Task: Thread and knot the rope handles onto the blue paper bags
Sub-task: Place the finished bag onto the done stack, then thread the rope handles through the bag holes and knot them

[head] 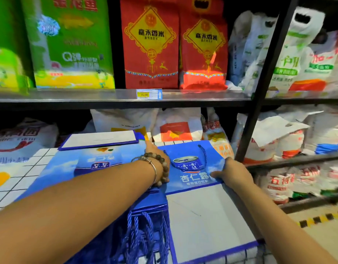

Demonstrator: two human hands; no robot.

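Blue paper bag, printed with a can and white lettering, lies flat at centre right on a stack of like bags, in front of the store shelving. Its long axis runs away from the person: the white folded base panel is at the near end and the mouth at the far end. A dark blue twisted rope handle lies looped on the printed face near the mouth. The right hand grips the bag's right edge, thumb pressed on the printed face and the fingers curled under it. The left hand, with a brown bead bracelet and a silver bangle at the wrist, reaches forward with the index finger straight. Its other fingers are hidden, so its grip cannot be told. A second blue printed paper bag lies flat to the left and is turned the opposite way, with its white base at the far end. A bundle of dark blue ropes hangs at the near edge of the stack. The white tiled surface shows at left. Above, a metal shelf carries red rice bags and a green bag.
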